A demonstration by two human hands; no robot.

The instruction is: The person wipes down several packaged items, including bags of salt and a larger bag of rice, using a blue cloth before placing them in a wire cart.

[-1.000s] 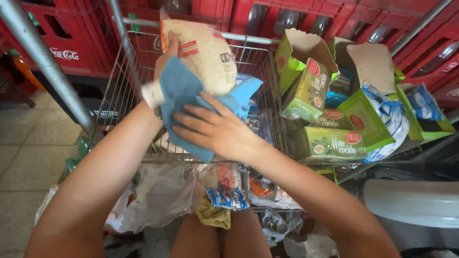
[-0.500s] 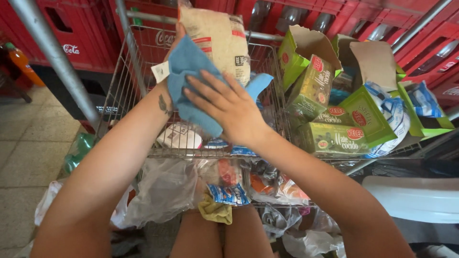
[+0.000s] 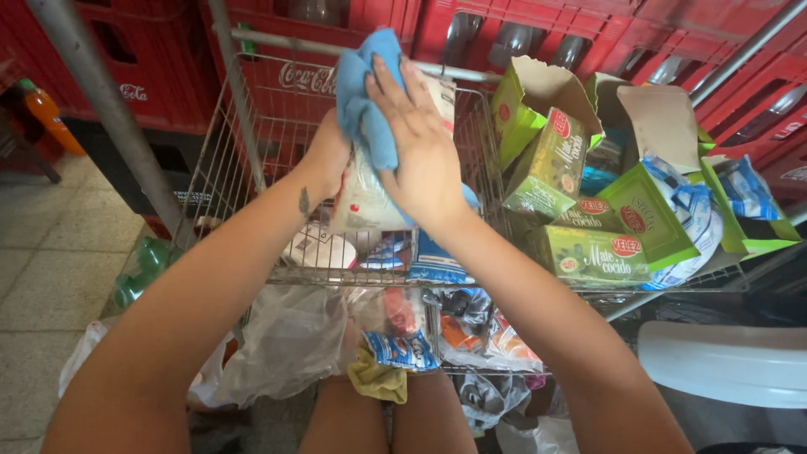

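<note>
Red plastic bottle crates [image 3: 277, 59] stacked against the wall fill the background of the head view, with pale floor tiles [image 3: 50, 269] off to the left of the arms and a slanted grey metal pole [image 3: 109, 118] crossing in front of the crates.

Between the crates and the person stands a silver wire shopping cart [image 3: 252, 160], and both hands are raised over its basket. The left hand [image 3: 328, 160] is closed around the side of a pale, soft plastic food packet [image 3: 366, 197], holding it upright above the basket. The right hand [image 3: 420, 143] lies with fingers spread flat on a blue cloth [image 3: 366, 101], pressing it against the front and top of the packet; how firmly it grips the cloth I cannot tell.

Just to the right of the right hand, torn-open green cardboard boxes [image 3: 580, 202] lean together on the cart's edge, some with blue and white packets [image 3: 689, 202] showing inside. Below the hands, in the cart's lower part, lie crumpled clear plastic bags [image 3: 286, 345] and assorted small wrapped goods [image 3: 403, 336], with a yellow cloth [image 3: 378, 382] hanging at the bottom. Further right of the arms is a white plastic seat [image 3: 723, 361]. Down to the left of the left arm lies a green plastic bottle [image 3: 143, 269].
</note>
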